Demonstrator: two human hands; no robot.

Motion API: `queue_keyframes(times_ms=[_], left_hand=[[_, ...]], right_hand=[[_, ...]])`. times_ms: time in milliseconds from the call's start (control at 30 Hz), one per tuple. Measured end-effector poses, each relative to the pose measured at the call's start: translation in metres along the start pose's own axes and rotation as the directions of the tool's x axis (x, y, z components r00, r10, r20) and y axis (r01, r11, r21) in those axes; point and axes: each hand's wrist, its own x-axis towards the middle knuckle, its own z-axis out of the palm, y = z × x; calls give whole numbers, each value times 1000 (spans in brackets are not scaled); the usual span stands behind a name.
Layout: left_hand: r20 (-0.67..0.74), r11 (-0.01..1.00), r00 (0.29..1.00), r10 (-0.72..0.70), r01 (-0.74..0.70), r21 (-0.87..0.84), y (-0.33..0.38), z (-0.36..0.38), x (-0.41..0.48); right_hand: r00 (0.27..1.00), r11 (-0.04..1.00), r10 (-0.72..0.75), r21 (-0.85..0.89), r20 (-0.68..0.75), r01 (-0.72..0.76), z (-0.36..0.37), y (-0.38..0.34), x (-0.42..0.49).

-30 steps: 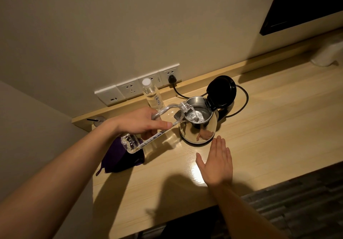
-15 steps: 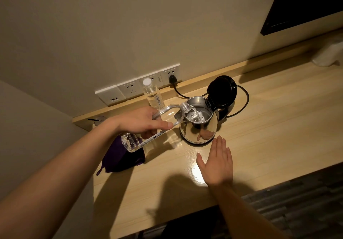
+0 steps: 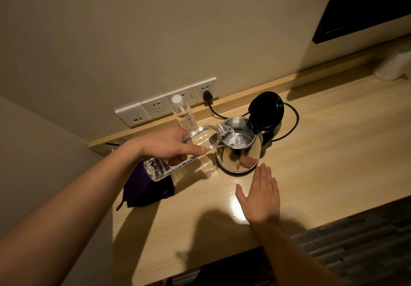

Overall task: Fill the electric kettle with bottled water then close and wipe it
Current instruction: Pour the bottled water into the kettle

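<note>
A steel electric kettle (image 3: pixel 239 160) stands on the wooden counter (image 3: pixel 322 152) with its black lid (image 3: pixel 265 110) swung up. My left hand (image 3: pixel 169 145) grips a clear plastic water bottle (image 3: pixel 200 141) tipped nearly flat, its neck over the kettle's rim. Water streams from the neck into the kettle. My right hand (image 3: pixel 260 196) lies flat on the counter just in front of the kettle, fingers straight and holding nothing. A dark purple cloth (image 3: pixel 148 188) lies on the counter under my left wrist.
A second capped bottle (image 3: pixel 183 114) stands upright by the wall sockets (image 3: pixel 166 105). The kettle's black cord (image 3: pixel 293 119) runs from a plug (image 3: pixel 206 95) round behind the kettle. A white object (image 3: pixel 393 63) sits at the far right. A dark panel (image 3: pixel 364 3) hangs on the wall.
The bottle has stayed tipped over the kettle and water keeps pouring. My right hand has not moved.
</note>
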Motion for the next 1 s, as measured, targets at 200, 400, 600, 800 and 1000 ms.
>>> queue_keyframes(times_ms=[200, 400, 600, 800, 1000], left_hand=[[-30, 998, 999, -39, 40, 44, 3, 1, -2], [-37, 998, 998, -46, 47, 36, 0, 1, -1], [-26, 998, 999, -43, 44, 33, 0, 1, -1], [-24, 997, 999, -43, 45, 56, 1, 0, -1], [-17, 998, 999, -47, 48, 51, 2, 0, -2]], right_hand=[[1000, 1000, -4, -17, 6, 4, 0, 0, 0], [1000, 1000, -5, -25, 7, 5, 0, 0, 0], [1000, 1000, 0, -21, -3, 0, -1, -1, -1], [1000, 1000, 2, -25, 7, -2, -1, -1, 0], [1000, 1000, 3, -18, -3, -4, -2, -1, -1]])
